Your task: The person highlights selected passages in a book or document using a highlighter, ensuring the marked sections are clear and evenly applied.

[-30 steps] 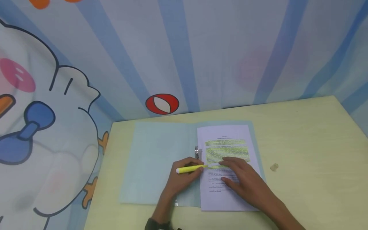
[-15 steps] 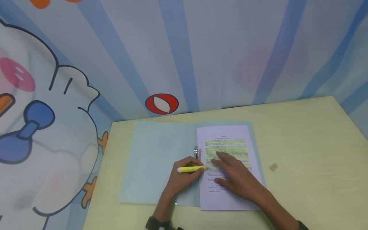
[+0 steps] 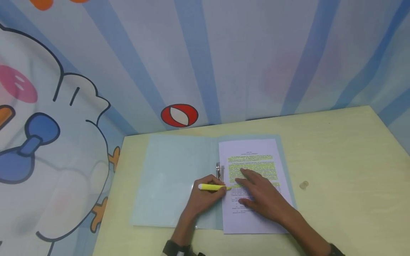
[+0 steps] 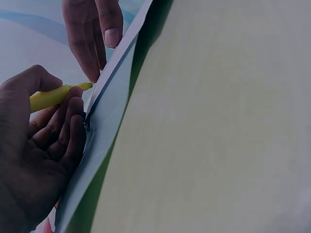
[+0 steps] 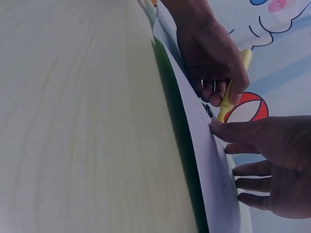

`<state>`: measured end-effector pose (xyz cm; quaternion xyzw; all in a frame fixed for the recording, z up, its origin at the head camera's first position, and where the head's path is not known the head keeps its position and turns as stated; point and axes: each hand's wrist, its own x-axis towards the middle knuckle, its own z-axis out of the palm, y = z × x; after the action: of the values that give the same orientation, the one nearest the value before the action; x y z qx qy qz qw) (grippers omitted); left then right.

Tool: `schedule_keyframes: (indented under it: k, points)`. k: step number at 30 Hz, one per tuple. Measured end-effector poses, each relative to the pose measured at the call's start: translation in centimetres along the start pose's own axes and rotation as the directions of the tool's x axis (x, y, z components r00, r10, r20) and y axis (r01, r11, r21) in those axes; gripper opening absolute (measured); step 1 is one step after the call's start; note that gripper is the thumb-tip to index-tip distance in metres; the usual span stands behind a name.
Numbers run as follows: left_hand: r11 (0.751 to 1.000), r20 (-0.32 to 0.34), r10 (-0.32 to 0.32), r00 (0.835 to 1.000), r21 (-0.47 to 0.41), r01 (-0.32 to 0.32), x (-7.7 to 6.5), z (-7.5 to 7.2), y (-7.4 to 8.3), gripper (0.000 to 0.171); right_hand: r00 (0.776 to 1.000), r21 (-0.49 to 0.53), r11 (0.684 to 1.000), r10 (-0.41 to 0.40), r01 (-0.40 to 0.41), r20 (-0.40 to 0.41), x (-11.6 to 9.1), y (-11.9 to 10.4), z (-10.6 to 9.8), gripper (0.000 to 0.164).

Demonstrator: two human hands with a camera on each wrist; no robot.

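Observation:
My left hand (image 3: 205,197) pinches a yellow highlighter (image 3: 211,187) between thumb and fingers, its tip at the left edge of the text lines on a printed sheet (image 3: 256,224). Yellow marking covers the upper paragraphs of the sheet. With fingers spread, my right hand (image 3: 264,197) rests on the middle of the page and hides part of the text. The sheet lies on the right side of an opened light-blue folder (image 3: 173,170). A metal clip (image 3: 218,171) shows at the folder's spine. In the right wrist view the highlighter (image 5: 246,59) slants down from the left hand's grip to the paper.
The folder lies on a pale wooden table (image 3: 346,170). A small brownish spot (image 3: 304,185) is on the tabletop right of the folder. Behind the table rises a blue-striped wall covering (image 3: 256,64), with a big cartoon figure (image 3: 70,142) on the left.
My right hand has shifted left and slightly up over the page, then stayed there. The highlighter tip has moved slightly down, to just below the marked line's start.

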<state>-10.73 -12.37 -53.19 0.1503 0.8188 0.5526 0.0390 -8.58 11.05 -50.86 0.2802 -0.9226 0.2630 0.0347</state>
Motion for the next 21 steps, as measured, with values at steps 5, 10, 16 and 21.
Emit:
schedule_keyframes:
  k: [5, 10, 16, 21]
  points:
    - [1.0, -0.002, -0.003, 1.0, 0.004, 0.003, 0.01, 0.05, 0.05, 0.005, 1.0, -0.008, 1.0, -0.001, 0.001, -0.003, -0.02, 0.27, 0.19, 0.063]
    - [1.0, -0.002, -0.005, 1.0, 0.007, 0.005, -0.01, 0.05, 0.07, 0.006, 1.0, -0.004, 1.0, -0.005, 0.005, -0.008, -0.02, 0.37, 0.27, 0.062]
    - [1.0, 0.0, -0.023, 1.0, 0.02, 0.023, 0.02, 0.18, -0.11, 0.005, 1.0, -0.009, 1.0, -0.007, 0.007, -0.008, -0.03, 0.44, 0.35, 0.062]
    - [1.0, 0.006, -0.023, 1.0, 0.021, 0.023, 0.09, 0.19, -0.13, 0.006, 1.0, -0.016, 1.0, -0.007, 0.007, -0.008, 0.0, 0.47, 0.35, 0.063]
